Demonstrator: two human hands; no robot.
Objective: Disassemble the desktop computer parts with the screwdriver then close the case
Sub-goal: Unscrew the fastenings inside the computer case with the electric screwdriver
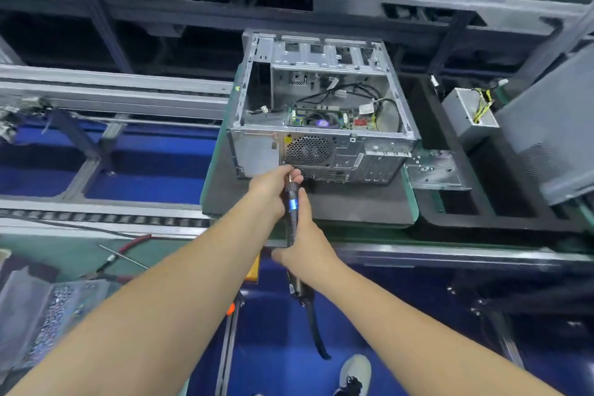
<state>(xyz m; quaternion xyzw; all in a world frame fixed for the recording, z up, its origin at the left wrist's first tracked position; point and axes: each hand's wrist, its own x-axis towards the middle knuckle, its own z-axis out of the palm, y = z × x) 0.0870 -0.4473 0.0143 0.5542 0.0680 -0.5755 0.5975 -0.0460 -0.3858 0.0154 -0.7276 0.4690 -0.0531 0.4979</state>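
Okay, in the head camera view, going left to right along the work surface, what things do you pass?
Red-handled pliers → electric screwdriver held in both hands → open computer case → loose metal bracket → removed power supply with yellow and black wires → grey side panel.

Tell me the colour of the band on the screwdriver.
Blue, on the black screwdriver; head view.

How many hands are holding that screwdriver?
2: the left hand steadies the electric screwdriver near its tip at the computer case; the right hand grips its body lower down.
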